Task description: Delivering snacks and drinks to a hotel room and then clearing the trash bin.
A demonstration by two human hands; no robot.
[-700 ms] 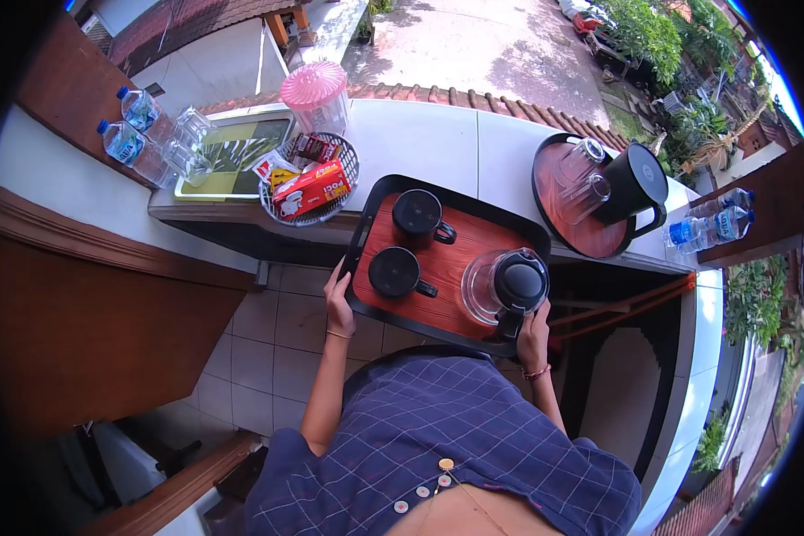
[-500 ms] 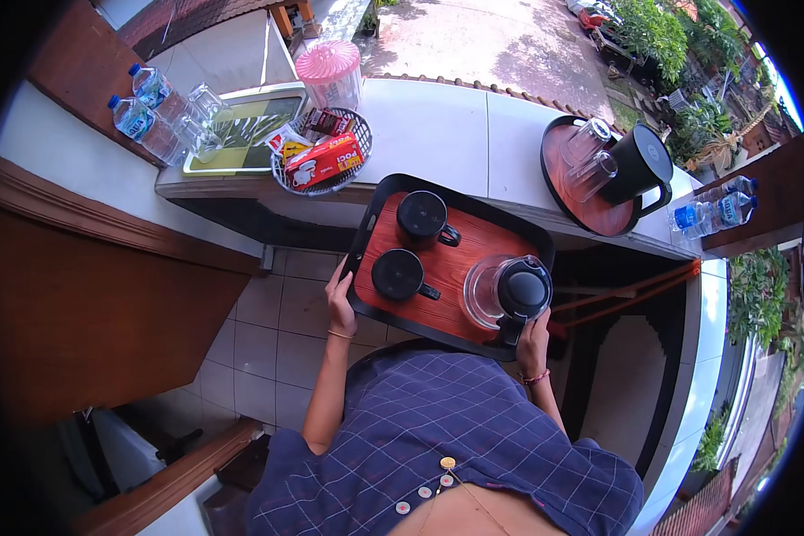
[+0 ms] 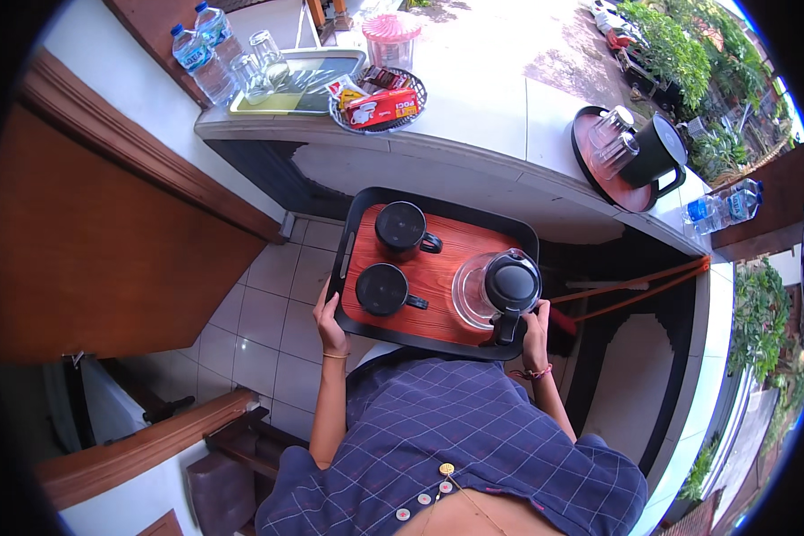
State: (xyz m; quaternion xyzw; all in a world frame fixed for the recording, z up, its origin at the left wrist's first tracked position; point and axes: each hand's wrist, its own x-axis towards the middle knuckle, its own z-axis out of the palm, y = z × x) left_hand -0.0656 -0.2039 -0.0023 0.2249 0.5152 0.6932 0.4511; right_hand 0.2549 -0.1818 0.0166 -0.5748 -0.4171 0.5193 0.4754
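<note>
Held between both hands in front of my body is a serving tray [image 3: 438, 237] with a black rim and a reddish wood-look base. My left hand [image 3: 330, 323] grips its left end near the front corner, by the slot handle. At the front right corner, my right hand [image 3: 535, 335] has hold of the rim, its fingers partly hidden behind a glass pitcher. Two black mugs with lids, the rear mug [image 3: 400, 227] and the front mug [image 3: 382, 289], stand on the left half. The clear glass pitcher [image 3: 475, 290] with a black lid and handle stands at the right.
Beyond the tray runs a white tiled counter [image 3: 482, 103]. On it are a basket of snack packets [image 3: 380, 100], a green-edged tray [image 3: 317, 76] with glasses, water bottles [image 3: 204, 62] and a round tray [image 3: 590, 170] with glasses and a black jug. A brown door [image 3: 125, 241] is at left.
The tray, still in both hands, now sits farther from the counter's edge, with a gap between them. The counter and its things have shifted up and right in view; more floor shows.
</note>
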